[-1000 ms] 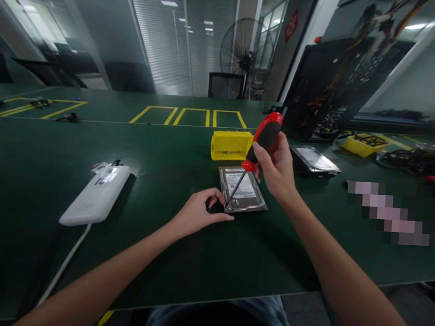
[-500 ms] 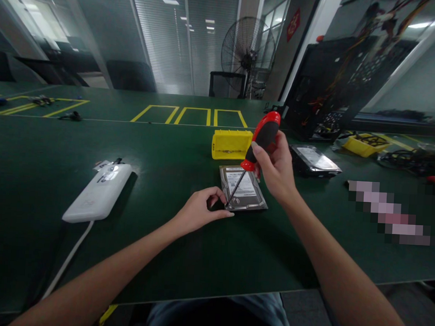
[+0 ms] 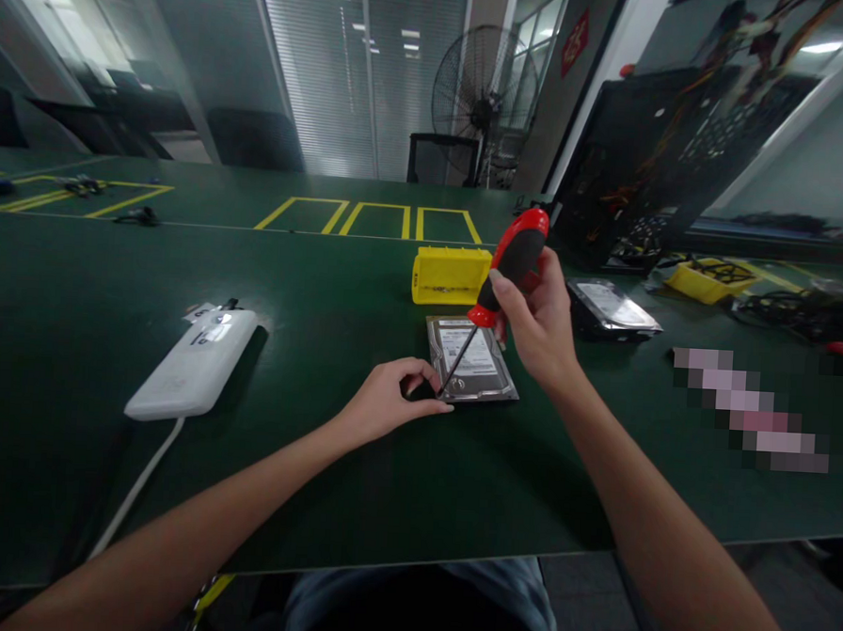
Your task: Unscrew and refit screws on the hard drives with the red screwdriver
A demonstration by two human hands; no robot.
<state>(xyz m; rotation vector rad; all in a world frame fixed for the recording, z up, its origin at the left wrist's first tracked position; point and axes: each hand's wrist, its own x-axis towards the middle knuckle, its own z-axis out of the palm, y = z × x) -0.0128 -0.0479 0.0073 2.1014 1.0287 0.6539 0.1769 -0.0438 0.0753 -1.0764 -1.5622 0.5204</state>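
Observation:
A hard drive [image 3: 472, 356] with a white label lies flat on the green table in front of me. My right hand [image 3: 539, 308] is wrapped round the red and black handle of a screwdriver [image 3: 515, 264]. The tool leans, its shaft running down to the drive's near left corner. At that same corner my left hand [image 3: 396, 389] grips the drive, thumb along the front edge and bent fingers at the left side. Whether the tip sits in a screw is too small to make out. Just behind the drive stands a yellow bin [image 3: 451, 261] with small metal pieces inside.
Left of me lies a white power-bank-like box [image 3: 193, 365] with a cable. To the right are another drive [image 3: 612, 309], a yellow tray [image 3: 706, 281] of cables and a blurred-out patch. An open black computer case [image 3: 627, 166] stands behind them.
The view has tilted slightly, so everything sits a little higher in the picture. Both hands and the screwdriver keep nearly the same place on the drive.

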